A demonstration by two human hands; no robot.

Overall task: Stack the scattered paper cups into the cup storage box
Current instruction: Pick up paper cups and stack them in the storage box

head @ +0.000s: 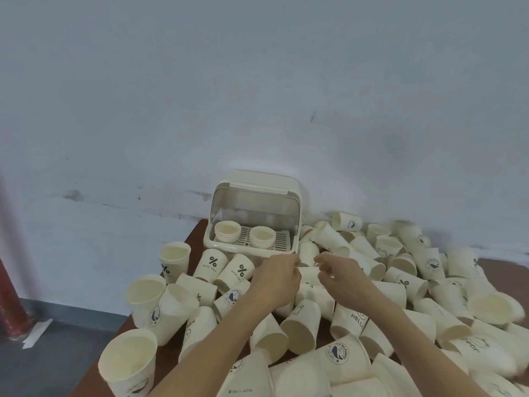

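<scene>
Nearest the camera, cream paper cups (297, 330) lie heaped on their sides and upside down over a dark brown table (197, 233), some printed with a whale badge, some with "HELLO", some with "% NICE DAY". An upright cup (128, 365) stands at the near left corner, its mouth open to the camera. Both bare forearms reach forward over the pile from the lower edge. The left hand (276, 277) hangs palm down, fingers curled toward the right. The right hand (339, 275) faces it, fingers bent, thumb and forefinger drawn close. Between the two hands lies one cup on its side (309, 275); the fingertips of both meet at it, but whether either truly grips it cannot be told through the blur. Just beyond the hands stands the cup storage box (254, 222), cream plastic, its clear hood swung up, a slatted tray inside. Two short cup stacks (227, 231) sit mouth-up on that tray, side by side. Behind all stands a scuffed pale wall (257, 81).
</scene>
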